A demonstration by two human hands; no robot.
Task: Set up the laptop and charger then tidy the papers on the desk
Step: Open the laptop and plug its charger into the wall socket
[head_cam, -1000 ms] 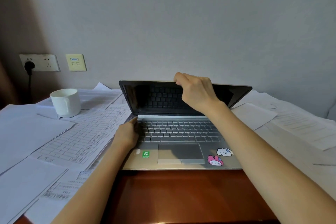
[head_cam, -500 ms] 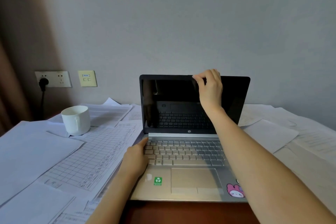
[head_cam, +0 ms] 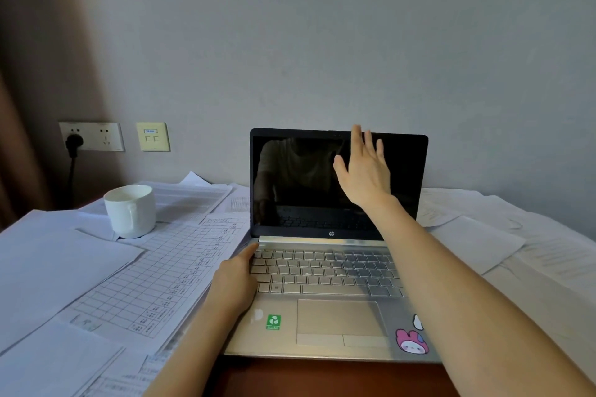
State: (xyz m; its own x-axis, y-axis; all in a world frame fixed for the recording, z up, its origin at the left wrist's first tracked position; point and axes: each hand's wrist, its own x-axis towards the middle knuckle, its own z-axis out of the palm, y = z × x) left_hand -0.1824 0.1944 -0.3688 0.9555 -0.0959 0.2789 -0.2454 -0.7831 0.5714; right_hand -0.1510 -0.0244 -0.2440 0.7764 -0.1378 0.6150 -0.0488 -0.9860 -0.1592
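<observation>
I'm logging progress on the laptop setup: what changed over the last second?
The laptop lid swung up from half shut to upright. The right hand, which had gripped the lid's top edge, let go; its fingers are now straight, in front of the lid. The left hand stays on the left edge of the keyboard deck; the mug and papers have not moved.

Both the left hand (head_cam: 237, 277) and right hand (head_cam: 362, 171) are bare, and so are the forearms (seen from seven and four o'clock), uncovered to the frame's edge.
</observation>
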